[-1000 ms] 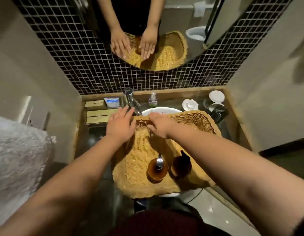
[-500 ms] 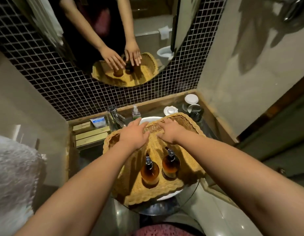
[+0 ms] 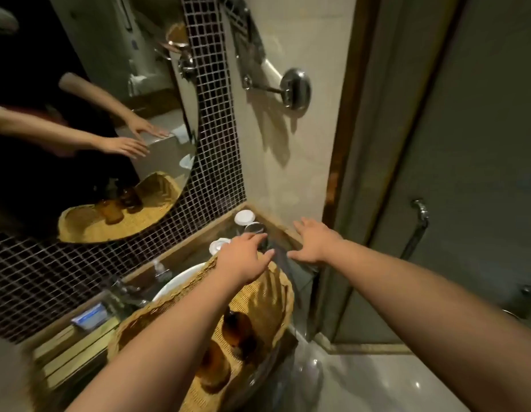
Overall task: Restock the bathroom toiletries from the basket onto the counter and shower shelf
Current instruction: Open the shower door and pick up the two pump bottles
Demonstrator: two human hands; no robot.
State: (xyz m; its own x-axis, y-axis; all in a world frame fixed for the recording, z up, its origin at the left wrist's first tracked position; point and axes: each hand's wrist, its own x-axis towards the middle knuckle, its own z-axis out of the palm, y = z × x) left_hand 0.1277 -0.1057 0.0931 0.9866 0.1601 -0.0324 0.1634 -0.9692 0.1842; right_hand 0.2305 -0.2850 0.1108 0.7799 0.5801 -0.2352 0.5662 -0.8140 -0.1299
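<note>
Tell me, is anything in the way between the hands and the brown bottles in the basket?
Partly. Both hands, left hand and right hand, are open and reach past the basket toward the counter corner. The brown bottles stand behind them, and the left forearm crosses over the nearer bottle.

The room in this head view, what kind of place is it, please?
Most likely a bathroom, perhaps in a hotel: a white basin set in a counter under a wall mirror, mosaic tiles, and a wicker basket holding amber bottles of toiletries.
</note>
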